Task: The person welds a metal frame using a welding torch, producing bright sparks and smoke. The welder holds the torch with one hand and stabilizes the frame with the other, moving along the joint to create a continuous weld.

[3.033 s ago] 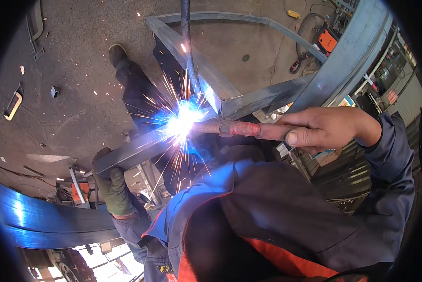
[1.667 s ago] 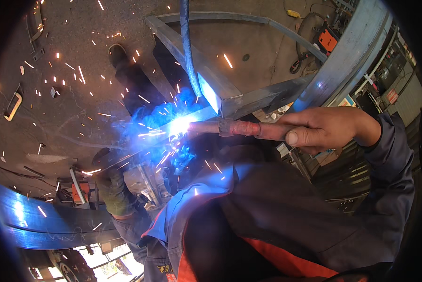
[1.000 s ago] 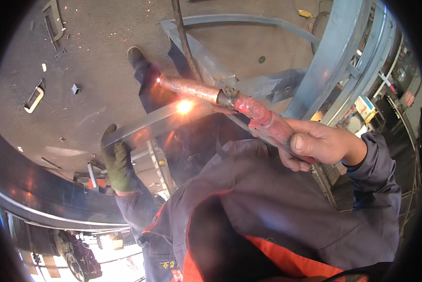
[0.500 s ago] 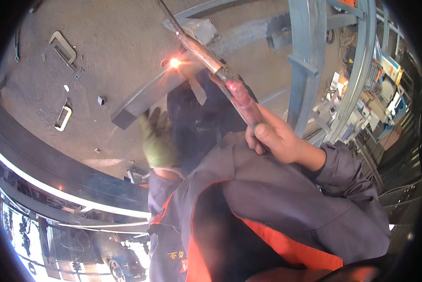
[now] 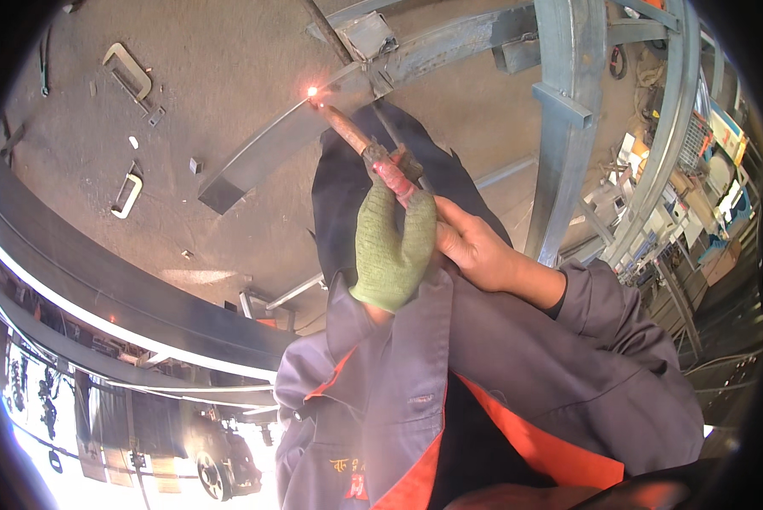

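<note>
A welding electrode holder point(image 5: 347, 130) with a copper-coloured front and red-wrapped handle lies slantwise before me. My left hand point(image 5: 392, 242), in a green knit glove, is closed round the red part. My bare right hand point(image 5: 483, 253) is closed at the handle's rear, just beside the left thumb; what its fingers grip is partly hidden. A small bright glow point(image 5: 312, 92) sits at the edge of a flat steel bar point(image 5: 262, 153), close to the holder's front end. Passing behind the holder, a dark rod point(image 5: 326, 30) runs in from the top edge.
Two C-clamps point(image 5: 129, 70) point(image 5: 127, 195) lie on the floor at left, near a small metal cube point(image 5: 195, 165). Tall steel frame posts point(image 5: 564, 144) stand at right, with cluttered goods beyond. A long dark beam point(image 5: 127, 263) curves along the lower left.
My left hand has left the steel bar's near end and closed on the holder. The holder's front has swung down and left. The glow is smaller, and the view has shifted slightly.
</note>
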The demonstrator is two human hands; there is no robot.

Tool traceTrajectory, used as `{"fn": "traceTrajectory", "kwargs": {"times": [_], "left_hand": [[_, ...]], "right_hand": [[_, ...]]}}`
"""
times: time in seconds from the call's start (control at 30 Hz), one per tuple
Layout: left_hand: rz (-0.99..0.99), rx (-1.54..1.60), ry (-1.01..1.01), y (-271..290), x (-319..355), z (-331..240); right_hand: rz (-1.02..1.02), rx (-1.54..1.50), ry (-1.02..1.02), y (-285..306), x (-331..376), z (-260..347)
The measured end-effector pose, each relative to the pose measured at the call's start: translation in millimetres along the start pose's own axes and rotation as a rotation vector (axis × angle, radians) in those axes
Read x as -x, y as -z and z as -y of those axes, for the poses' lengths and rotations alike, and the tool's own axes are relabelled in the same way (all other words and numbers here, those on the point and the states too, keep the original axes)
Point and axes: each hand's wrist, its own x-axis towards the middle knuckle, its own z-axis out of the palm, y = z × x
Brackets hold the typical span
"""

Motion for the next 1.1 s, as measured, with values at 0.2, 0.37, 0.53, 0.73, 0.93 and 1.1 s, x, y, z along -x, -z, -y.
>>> {"fn": "traceTrajectory", "kwargs": {"times": [0.2,0.37,0.53,0.73,0.93,1.1], "left_hand": [[-0.048,-0.025,-0.021,-6,-2,-5],[-0.051,0.030,-0.053,-10,-6,-6],[-0.066,0.123,0.023,-12,-3,-4],[-0.058,0.001,0.019,-16,-2,1],[-0.040,0.024,0.043,-16,-1,1],[-0.038,0.097,0.045,-16,-4,0]], "right_hand": [[0.048,0.065,-0.122,7,1,4],[0.064,-0.029,-0.104,10,-7,10],[0.086,-0.071,-0.093,14,-5,14],[0.073,-0.020,-0.125,16,-3,11],[0.108,0.014,-0.147,23,-1,10],[0.107,0.002,-0.094,22,-6,11]]}}
